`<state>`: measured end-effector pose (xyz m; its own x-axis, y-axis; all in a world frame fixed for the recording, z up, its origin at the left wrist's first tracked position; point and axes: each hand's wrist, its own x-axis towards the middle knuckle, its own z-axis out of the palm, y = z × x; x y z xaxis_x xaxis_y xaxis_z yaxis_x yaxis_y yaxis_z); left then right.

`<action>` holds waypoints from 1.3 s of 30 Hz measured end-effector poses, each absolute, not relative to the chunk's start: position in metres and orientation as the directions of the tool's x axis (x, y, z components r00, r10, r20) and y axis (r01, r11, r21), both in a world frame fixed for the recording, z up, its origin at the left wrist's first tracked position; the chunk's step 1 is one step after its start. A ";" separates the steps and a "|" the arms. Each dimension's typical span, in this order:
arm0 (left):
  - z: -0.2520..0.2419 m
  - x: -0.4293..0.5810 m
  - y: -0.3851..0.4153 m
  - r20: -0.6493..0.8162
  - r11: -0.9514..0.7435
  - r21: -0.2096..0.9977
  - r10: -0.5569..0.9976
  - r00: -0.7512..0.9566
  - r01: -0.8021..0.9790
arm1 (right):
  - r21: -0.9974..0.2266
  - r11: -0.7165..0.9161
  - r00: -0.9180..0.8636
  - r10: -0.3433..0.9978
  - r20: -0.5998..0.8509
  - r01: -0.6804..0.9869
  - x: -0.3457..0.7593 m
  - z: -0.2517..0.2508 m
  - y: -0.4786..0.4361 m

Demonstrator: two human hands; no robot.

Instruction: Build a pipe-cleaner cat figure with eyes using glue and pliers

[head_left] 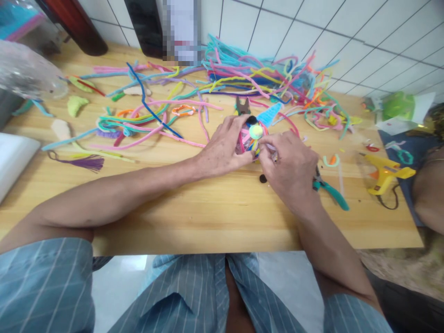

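My left hand curls around a small colourful pipe-cleaner craft piece and steadies it on the table. The piece has pink strips, a pale yellow-green disc in its middle and a black round part by my left fingertips. A light blue pointed part sticks out at its upper right. The thumb and fingers of my right hand are pinched together at its lower right edge; what they grip is too small to make out. A loose black disc lies just below.
Teal-handled pliers lie right of my right hand, partly hidden by it. Beyond is a yellow glue gun. Pipe cleaners pile up by the tiled wall. A purple tassel lies left. Another person's bare limb shows at the right edge.
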<state>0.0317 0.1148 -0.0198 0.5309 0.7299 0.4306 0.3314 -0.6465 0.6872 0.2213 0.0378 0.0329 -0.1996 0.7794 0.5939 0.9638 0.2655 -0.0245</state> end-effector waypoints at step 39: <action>-0.016 0.035 0.114 0.469 -0.601 0.717 0.791 0.393 0.353 | -0.115 0.311 -0.207 0.822 0.530 0.943 0.215 0.044 0.026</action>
<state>0.0350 0.1144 -0.0164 0.3935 0.7909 0.4687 0.3528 -0.6007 0.7174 0.2149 0.0263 0.0437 -0.2066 0.8221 0.5305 0.9435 0.3110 -0.1145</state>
